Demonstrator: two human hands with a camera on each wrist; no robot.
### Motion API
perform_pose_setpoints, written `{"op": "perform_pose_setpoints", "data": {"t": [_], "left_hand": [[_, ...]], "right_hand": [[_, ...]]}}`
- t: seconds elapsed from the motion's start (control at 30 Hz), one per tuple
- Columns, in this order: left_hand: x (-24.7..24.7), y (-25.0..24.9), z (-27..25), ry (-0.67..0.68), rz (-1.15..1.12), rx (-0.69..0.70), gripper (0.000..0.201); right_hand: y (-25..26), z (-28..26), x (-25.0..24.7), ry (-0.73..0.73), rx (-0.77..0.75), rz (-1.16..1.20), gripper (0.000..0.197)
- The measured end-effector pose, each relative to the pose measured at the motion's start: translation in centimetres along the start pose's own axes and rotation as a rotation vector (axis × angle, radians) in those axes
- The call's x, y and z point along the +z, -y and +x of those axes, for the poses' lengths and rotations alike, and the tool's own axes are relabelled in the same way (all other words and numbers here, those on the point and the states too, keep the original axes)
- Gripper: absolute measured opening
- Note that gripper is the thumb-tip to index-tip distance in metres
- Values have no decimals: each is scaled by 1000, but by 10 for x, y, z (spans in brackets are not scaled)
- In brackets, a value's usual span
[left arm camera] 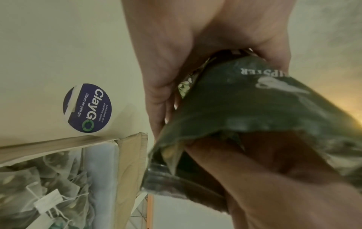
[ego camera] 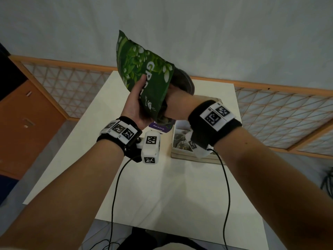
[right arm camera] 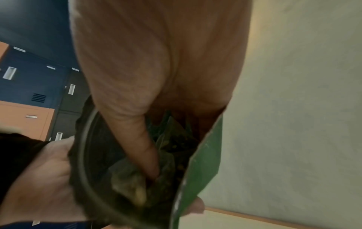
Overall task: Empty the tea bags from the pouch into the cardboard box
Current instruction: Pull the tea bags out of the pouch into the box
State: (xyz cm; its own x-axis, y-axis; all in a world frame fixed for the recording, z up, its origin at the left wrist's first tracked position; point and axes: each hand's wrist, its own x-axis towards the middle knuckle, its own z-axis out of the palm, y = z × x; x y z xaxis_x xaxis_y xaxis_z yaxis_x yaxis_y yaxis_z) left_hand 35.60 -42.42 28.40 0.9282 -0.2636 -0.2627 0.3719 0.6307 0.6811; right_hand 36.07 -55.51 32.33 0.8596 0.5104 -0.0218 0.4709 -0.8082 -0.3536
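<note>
I hold a green tea pouch [ego camera: 144, 69] up above the table, mouth tilted down to the right. My left hand [ego camera: 137, 100] grips its lower side, thumb across the printed front. My right hand [ego camera: 177, 103] is pushed into the open mouth, its fingers hidden inside. In the right wrist view, the thumb [right arm camera: 149, 155] reaches down onto tea bags [right arm camera: 127, 182] inside the pouch [right arm camera: 199, 170]. The open cardboard box [ego camera: 189, 156] sits on the table below my right wrist, with several tea bags [ego camera: 180, 139] in it. The left wrist view shows the box [left arm camera: 127, 162] and its tea bags [left arm camera: 49, 186].
A round blue sticker [ego camera: 160, 126] lies on the white table [ego camera: 162, 186] just left of the box. A wooden lattice screen [ego camera: 279, 114] runs behind the table. Orange and dark cabinets [ego camera: 21, 114] stand at the left. Two black cables [ego camera: 115, 195] hang from my wrists.
</note>
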Motion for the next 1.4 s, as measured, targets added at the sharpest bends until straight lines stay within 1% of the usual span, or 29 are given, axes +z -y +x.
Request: {"op": "perform_pose_setpoints", "data": {"t": [0.07, 0.17, 0.27, 0.37, 0.43, 0.5, 0.63, 0.67, 0.73, 0.87, 1.07, 1.13, 1.23, 1.3, 1.4], "left_hand": [[-1, 3, 2, -5, 14, -15, 63], [-4, 7, 5, -22, 5, -35, 62], [-7, 10, 8, -43, 11, -46, 62], [-6, 13, 13, -44, 10, -60, 62], [-4, 14, 17, -37, 2, -57, 61], [-3, 14, 21, -22, -5, -51, 60], [-1, 14, 31, 3, -14, -55, 62], [0, 14, 34, 8, -18, -60, 63], [0, 16, 40, 16, -18, -66, 64], [1, 18, 53, 21, -22, -61, 66], [0, 21, 66, -33, -41, -23, 61], [-2, 22, 68, -26, -54, -22, 62], [-3, 25, 69, -57, -72, -15, 61], [-3, 29, 68, -75, -78, -13, 57], [-6, 34, 66, -94, -75, -21, 54]], "right_hand": [[0, 3, 2, 71, 33, -22, 45], [-3, 12, 7, 168, 66, -152, 44], [-7, 15, 14, 198, 91, -163, 40], [-15, 9, 18, 91, 67, -92, 29], [-18, 2, 17, 16, 88, -17, 25], [-23, -5, 13, -47, 111, -5, 23], [-38, -25, 0, -266, 56, 181, 23], [-42, -29, -3, -302, 59, 242, 23], [-52, -41, -10, -330, 79, 349, 24], [-75, -58, -20, -390, 109, 386, 26], [-110, -80, -18, -357, 226, 396, 29], [-120, -86, -14, -340, 289, 411, 26], [-132, -90, -6, -313, 363, 401, 22], [-139, -89, 5, -272, 393, 386, 23], [-148, -85, 34, -183, 430, 350, 24]]}}
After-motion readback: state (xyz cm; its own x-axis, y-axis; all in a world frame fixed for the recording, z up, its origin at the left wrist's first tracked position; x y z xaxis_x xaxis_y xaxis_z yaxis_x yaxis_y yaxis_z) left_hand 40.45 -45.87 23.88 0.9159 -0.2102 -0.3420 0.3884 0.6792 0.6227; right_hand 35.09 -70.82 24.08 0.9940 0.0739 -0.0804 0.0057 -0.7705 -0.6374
